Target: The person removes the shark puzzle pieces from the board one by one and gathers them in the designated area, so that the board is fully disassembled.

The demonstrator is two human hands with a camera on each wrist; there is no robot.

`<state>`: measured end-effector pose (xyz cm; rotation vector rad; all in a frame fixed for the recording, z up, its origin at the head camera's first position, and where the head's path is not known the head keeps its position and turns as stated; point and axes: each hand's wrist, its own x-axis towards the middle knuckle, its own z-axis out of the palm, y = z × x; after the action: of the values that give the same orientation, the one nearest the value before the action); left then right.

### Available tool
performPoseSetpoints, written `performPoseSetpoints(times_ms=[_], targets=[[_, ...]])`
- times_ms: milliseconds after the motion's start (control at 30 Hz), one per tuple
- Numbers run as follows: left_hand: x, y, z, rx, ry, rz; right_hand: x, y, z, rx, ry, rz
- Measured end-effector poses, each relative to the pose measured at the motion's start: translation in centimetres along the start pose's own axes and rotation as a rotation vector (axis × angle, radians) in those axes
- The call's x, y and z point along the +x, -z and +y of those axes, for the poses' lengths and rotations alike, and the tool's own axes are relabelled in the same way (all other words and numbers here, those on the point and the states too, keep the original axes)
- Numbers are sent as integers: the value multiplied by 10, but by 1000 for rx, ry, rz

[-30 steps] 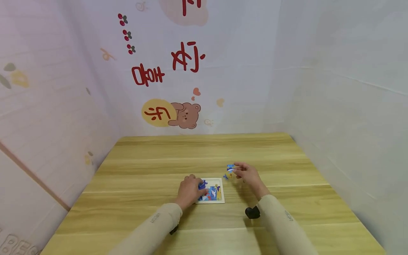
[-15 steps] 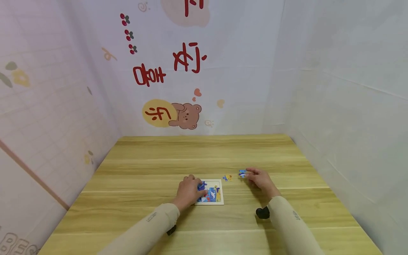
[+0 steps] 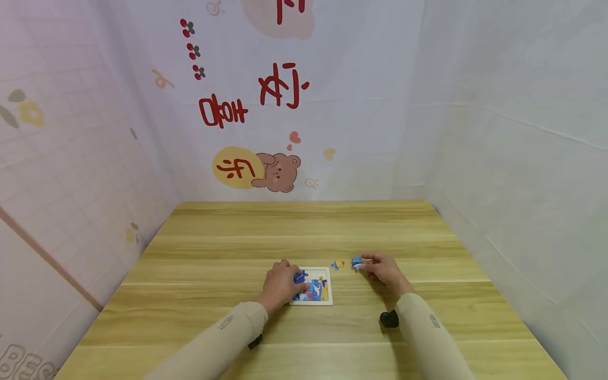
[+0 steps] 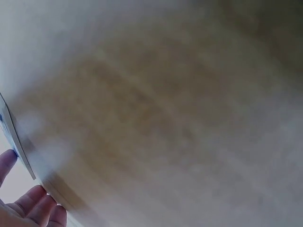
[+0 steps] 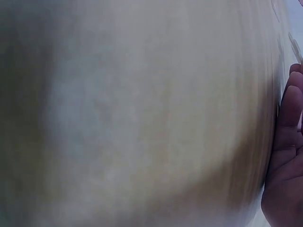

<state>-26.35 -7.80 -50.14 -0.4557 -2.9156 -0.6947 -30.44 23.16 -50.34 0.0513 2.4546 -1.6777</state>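
Note:
A small picture puzzle in a white-rimmed tray (image 3: 311,303) lies flat on the table, its printed pieces (image 3: 317,290) showing blue, yellow and red. My left hand (image 3: 280,285) rests over the tray's left side, thumb and fingertips on the board, hiding that part. In the left wrist view, its fingers (image 4: 41,204) lie by the tray's edge (image 4: 18,137). My right hand (image 3: 387,272) pinches a blue-and-white puzzle piece (image 3: 357,263) between thumb and fingers, to the right of the tray. At the edge of the right wrist view are its fingers (image 5: 289,106); the piece hardly shows there.
Loose puzzle pieces, one blue (image 3: 334,265) and one yellow (image 3: 342,265), lie between the tray and my right hand. Light wood grain covers the table (image 3: 237,237). A printed white cloth wall (image 3: 361,132) stands behind it, with more cloth at both sides.
The right hand carries the pinched piece rightward and toward me, past the loose pieces, then slightly back left. The left hand stays on the tray.

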Motion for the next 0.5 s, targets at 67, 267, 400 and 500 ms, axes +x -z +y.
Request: performPoseSetpoints(times_ms=[67,267,400,500], targets=[[-1,0,-1,-5,2,-3,0,-2,0,-14,-2,-1],[-2,-1,-3,-17,3,-14,0,-5,0,-45,-11,6],[-2,-1,-6,-3,5,-10,1,-10,-1,-58,-19,15],[-2,-2,-5,3,8,-2,2,-10,1,-51,-17,6]])
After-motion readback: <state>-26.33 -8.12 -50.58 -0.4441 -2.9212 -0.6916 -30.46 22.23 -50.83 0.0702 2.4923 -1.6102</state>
